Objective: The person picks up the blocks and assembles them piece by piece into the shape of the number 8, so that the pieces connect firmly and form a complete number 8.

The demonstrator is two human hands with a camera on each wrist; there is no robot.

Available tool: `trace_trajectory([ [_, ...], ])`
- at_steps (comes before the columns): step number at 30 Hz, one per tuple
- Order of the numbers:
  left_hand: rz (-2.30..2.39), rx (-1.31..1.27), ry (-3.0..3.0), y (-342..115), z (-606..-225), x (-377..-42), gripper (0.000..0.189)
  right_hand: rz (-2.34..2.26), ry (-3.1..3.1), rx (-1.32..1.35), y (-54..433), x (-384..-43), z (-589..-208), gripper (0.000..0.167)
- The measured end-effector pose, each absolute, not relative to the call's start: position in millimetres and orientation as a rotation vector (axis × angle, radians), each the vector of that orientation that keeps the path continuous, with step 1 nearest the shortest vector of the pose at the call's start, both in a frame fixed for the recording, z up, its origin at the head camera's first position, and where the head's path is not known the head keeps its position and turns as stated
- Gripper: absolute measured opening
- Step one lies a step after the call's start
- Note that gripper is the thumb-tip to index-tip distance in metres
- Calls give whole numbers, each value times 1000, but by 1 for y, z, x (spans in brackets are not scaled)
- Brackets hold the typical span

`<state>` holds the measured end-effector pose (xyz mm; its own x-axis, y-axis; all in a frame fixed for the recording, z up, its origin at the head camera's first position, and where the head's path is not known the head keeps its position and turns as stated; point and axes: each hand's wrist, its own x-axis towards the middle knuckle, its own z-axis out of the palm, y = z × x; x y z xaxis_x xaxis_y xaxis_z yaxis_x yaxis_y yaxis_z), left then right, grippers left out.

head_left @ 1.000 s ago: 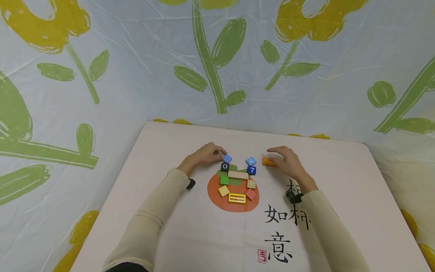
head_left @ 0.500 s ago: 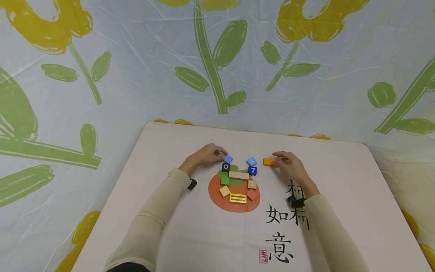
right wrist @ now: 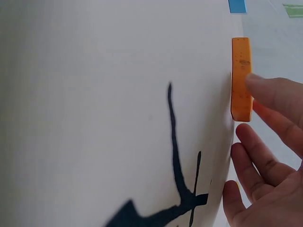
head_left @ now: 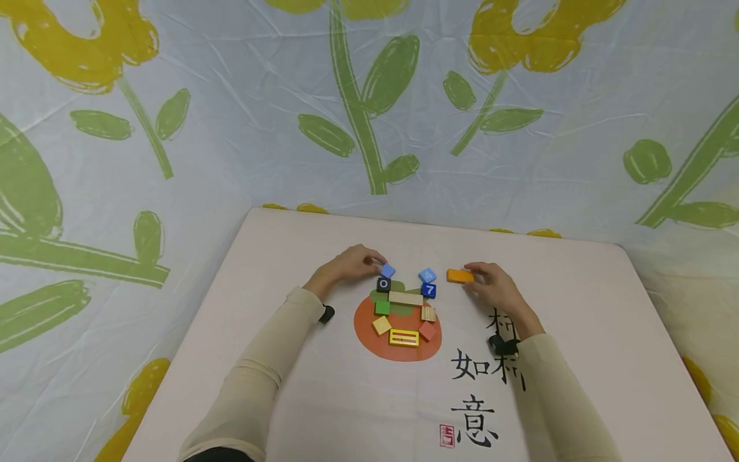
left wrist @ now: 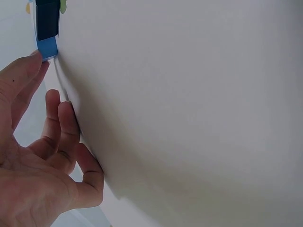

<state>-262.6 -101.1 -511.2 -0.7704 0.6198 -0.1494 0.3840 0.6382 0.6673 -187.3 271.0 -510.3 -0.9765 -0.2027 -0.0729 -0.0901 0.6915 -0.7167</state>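
My left hand [head_left: 353,262] pinches a light blue block [head_left: 388,270] between thumb and index finger. In the left wrist view that blue block [left wrist: 47,48] sits at the fingertips, behind a dark block [left wrist: 48,19]; the other fingers curl loosely above the table. On the right, my right hand [head_left: 498,285] has thumb and index finger on the end of a long orange block [head_left: 459,276]. The right wrist view shows the thumb on the side of this orange block [right wrist: 241,79], index finger behind it. Between the hands lies another light blue block [head_left: 427,275], marked 4.
Below it are a dark blue 7 block [head_left: 428,290] and a black 0 block [head_left: 383,284]. A plain wooden plank [head_left: 406,298] and several coloured blocks form a ring over the printed orange persimmon [head_left: 398,354]. Black characters [head_left: 473,366] are printed on the tablecloth [head_left: 346,404].
My right hand has drawn its raised index finger down onto the orange block and shifted slightly toward me. The left hand stays at its blue block; the whole view has shifted slightly.
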Motion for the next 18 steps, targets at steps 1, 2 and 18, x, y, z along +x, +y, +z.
trace_trajectory([
  [1,895,797,2495,-101,-511,-262,28,-1149,2758,-243,271,-187,-510,42],
  [2,896,797,2496,-101,-511,-262,28,-1143,2762,-245,271,-187,-510,42],
  [18,895,787,2493,-102,-511,-262,29,-1126,2794,-260,271,-187,-513,35],
])
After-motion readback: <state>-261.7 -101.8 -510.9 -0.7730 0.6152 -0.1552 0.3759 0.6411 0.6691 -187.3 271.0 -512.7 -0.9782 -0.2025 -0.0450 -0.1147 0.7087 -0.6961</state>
